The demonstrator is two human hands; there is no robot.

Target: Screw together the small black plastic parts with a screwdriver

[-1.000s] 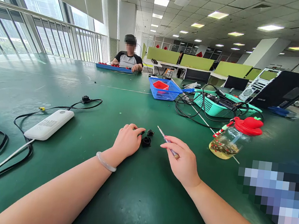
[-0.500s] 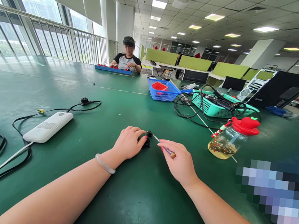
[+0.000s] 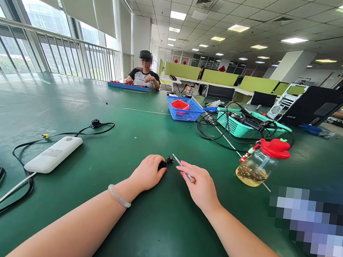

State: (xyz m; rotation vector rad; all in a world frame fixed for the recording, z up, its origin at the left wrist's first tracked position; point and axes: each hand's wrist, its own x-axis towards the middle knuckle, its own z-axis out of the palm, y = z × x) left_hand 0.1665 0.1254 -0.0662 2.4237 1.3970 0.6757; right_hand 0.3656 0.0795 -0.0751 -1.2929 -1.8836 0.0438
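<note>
My left hand [image 3: 149,171] rests on the green table [image 3: 153,226], fingers curled over a small black part [image 3: 162,165]. A second tiny black piece [image 3: 169,160] sits just beyond the fingertips. My right hand [image 3: 200,186] pinches a thin metal tool [image 3: 182,168] like tweezers, its tip pointing at that tiny black piece. A pale bangle [image 3: 118,196] circles my left wrist.
A white power bank [image 3: 53,154] with black and white cables lies at left. A glass jar with a red lid [image 3: 259,164] stands at right. Farther back are a blue basket [image 3: 183,109], a teal basket of cables [image 3: 247,125], a laptop [image 3: 311,106], and a seated person [image 3: 143,73].
My left hand has closed over the black part that lay free beside it. My right hand has brought the tool's tip left and down to the tiny black piece.
</note>
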